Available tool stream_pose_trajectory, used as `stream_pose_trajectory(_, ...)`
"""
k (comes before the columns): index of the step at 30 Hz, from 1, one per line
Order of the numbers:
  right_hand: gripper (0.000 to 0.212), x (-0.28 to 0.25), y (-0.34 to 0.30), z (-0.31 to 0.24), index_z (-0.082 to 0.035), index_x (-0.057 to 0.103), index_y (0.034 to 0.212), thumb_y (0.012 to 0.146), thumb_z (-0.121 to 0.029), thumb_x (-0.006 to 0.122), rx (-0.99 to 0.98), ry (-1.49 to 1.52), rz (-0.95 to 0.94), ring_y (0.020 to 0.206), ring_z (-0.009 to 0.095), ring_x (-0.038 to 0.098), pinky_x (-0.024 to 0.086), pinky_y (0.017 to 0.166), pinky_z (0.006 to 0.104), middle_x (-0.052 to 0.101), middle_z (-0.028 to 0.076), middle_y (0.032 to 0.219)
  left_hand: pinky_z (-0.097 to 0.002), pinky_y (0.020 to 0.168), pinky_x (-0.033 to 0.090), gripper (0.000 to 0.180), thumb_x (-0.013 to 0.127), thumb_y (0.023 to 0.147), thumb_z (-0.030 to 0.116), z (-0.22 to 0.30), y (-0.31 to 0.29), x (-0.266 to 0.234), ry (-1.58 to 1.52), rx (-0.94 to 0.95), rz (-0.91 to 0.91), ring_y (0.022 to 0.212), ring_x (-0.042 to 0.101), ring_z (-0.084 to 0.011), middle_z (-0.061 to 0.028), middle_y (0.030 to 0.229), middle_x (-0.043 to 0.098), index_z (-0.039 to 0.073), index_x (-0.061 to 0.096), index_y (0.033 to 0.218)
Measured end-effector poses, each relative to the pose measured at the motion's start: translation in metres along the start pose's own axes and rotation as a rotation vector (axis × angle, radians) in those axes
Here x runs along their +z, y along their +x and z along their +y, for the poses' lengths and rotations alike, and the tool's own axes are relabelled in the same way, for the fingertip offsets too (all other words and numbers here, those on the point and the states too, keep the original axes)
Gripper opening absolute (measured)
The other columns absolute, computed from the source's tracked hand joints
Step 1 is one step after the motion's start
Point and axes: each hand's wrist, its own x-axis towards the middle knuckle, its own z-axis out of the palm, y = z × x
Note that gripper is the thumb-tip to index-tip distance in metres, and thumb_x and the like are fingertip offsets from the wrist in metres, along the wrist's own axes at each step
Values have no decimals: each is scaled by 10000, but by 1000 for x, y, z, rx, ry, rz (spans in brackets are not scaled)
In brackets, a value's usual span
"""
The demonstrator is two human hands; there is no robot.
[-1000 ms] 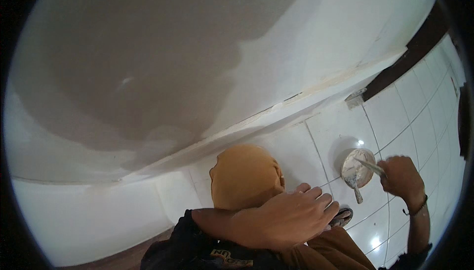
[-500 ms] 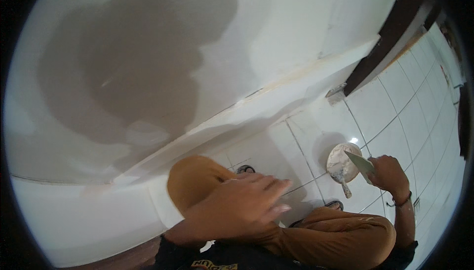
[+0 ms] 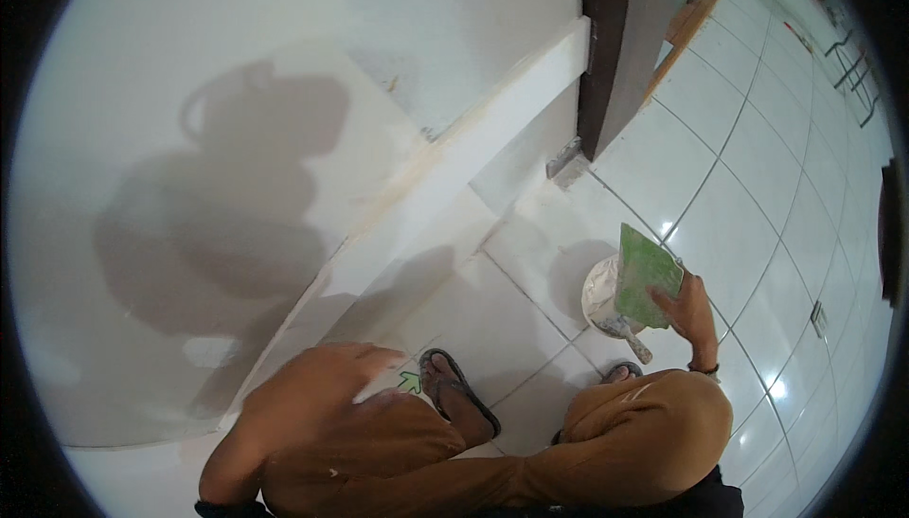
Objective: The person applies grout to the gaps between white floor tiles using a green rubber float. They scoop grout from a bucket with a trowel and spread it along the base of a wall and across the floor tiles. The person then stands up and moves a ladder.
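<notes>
My right hand (image 3: pixel 689 312) holds a flat green scraper (image 3: pixel 646 275) over a small white bucket (image 3: pixel 600 293) that stands on the tiled floor. A tool handle (image 3: pixel 636 345) sticks out of the bucket toward me. My left hand (image 3: pixel 312 395) rests on my left knee with its fingers spread and nothing in it. Both my legs are in tan trousers (image 3: pixel 625 442). My left foot in a dark sandal (image 3: pixel 458 390) stands on the tiles near the wall.
A white wall (image 3: pixel 284 92) with a white baseboard (image 3: pixel 454 168) fills the left. A dark door frame (image 3: pixel 615 35) rises at the top. Glossy white floor tiles (image 3: pixel 757 187) spread to the right.
My view has swung upward and to the right. My right hand has lifted the green scraper above the bucket. My left hand has slid from my raised knee down to my left knee.
</notes>
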Motion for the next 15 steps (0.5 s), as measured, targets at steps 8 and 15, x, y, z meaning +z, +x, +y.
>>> stream_pose_trajectory(8, 343, 33, -26, 31, 68, 630, 1203, 949, -155, 683, 91, 625, 334, 895, 179, 662, 535, 828, 337, 726, 99, 1024, -503, 1011, 497, 574, 508, 1053, 474, 13, 177, 122, 190, 371, -408, 1115, 651, -420, -261, 1241, 659, -18, 573, 1343)
stream_pose_trajectory(15, 476, 61, -54, 24, 22, 530, 1342, 915, -116, 688, 362, 1279, 405, 1076, 256, 660, 573, 876, 408, 648, 133, 1216, -401, 954, 527, 534, 631, 1033, 373, 106, 261, 217, -894, 495, -57, 1105, 677, -288, -201, 1203, 674, -44, 541, 1354)
